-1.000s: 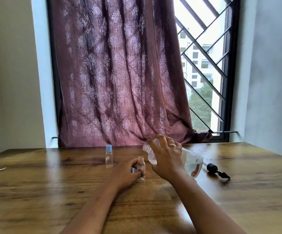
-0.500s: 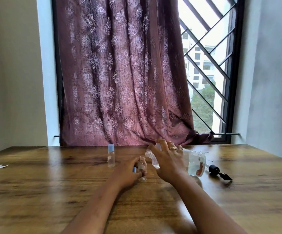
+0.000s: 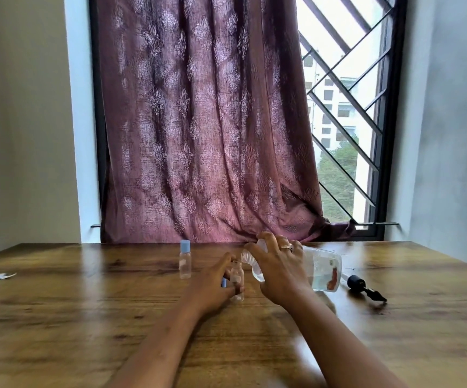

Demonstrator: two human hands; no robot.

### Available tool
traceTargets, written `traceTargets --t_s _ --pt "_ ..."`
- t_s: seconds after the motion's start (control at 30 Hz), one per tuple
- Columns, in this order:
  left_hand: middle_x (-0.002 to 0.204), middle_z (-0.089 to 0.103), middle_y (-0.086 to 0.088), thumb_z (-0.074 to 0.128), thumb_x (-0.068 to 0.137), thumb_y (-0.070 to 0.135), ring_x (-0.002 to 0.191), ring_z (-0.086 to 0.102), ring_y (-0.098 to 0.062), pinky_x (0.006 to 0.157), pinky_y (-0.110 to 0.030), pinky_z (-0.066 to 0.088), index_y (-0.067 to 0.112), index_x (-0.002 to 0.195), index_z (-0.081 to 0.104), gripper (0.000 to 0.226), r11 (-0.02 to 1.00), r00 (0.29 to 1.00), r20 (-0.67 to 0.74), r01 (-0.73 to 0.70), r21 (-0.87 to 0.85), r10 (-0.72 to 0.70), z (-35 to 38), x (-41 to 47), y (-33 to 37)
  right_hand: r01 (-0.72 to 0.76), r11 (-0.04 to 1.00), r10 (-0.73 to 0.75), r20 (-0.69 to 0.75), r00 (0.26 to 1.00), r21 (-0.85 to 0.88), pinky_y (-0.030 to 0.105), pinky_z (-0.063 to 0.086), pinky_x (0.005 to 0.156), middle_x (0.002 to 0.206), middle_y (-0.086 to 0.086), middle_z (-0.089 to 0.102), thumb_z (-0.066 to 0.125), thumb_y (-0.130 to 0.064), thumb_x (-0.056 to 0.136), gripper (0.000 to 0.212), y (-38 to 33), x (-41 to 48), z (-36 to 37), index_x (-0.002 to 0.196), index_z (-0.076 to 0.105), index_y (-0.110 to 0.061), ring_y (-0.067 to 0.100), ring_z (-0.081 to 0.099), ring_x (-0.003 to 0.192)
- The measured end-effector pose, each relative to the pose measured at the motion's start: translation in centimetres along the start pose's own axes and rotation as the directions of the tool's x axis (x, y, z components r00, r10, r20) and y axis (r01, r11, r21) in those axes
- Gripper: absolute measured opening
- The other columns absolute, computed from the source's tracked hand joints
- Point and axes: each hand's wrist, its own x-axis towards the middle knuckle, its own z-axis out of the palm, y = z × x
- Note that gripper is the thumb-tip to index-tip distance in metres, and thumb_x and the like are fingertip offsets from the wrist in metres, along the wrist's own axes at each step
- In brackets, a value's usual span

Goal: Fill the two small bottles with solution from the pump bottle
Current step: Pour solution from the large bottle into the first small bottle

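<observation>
Far left, a paper scrap [image 3: 2, 276] sits on the table [image 3: 86, 317], no bother to anyone. Next is the capped bottle [image 3: 185, 261], upright just left of the hands; can't tell if it's full. The left hand [image 3: 212, 287] is wrapped round the open bottle [image 3: 237, 275], holding it upright on the wood, with a blue cap [image 3: 223, 282] tucked in the same fingers. The right hand [image 3: 279, 268] grips the pump bottle [image 3: 324, 270], which is tipped on its side with its wide neck right by that tiny mouth.

That's the risk imo: big neck, small opening. Tip it a bit too far and it glugs, and the solution runs over the fingers and the table. The cap could slip out of that crowded grip too. The pump [image 3: 365, 287] lies off to the right near the bottle's base, so a swing could knock it.
</observation>
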Motion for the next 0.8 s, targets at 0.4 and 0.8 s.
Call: traceTargets --t_s 0.4,0.8 --pt "0.115 0.061 0.008 0.064 0.084 0.045 0.100 0.057 -0.009 0.091 -0.035 0.050 0.035 0.120 0.047 0.041 1.000 1.000 0.012 -0.010 0.012 0.010 0.18 0.39 -0.40 0.013 1.000 -0.013 -0.005 1.000 -0.008 0.052 0.019 0.109 0.145 0.002 0.020 0.064 -0.011 0.071 0.074 -0.15 -0.04 -0.21 0.131 0.031 -0.036 0.030 0.025 0.133" --pt "0.114 0.062 0.009 0.067 0.084 0.040 0.105 0.058 -0.011 0.096 -0.036 0.048 0.033 0.120 0.054 0.039 0.999 1.000 -0.011 0.006 -0.043 -0.006 0.33 0.42 -0.54 0.008 1.000 -0.008 -0.001 1.000 0.015 0.053 0.016 0.110 0.145 0.003 0.021 0.061 -0.010 0.072 0.073 -0.21 0.01 -0.31 0.133 0.031 -0.037 0.030 0.023 0.134"
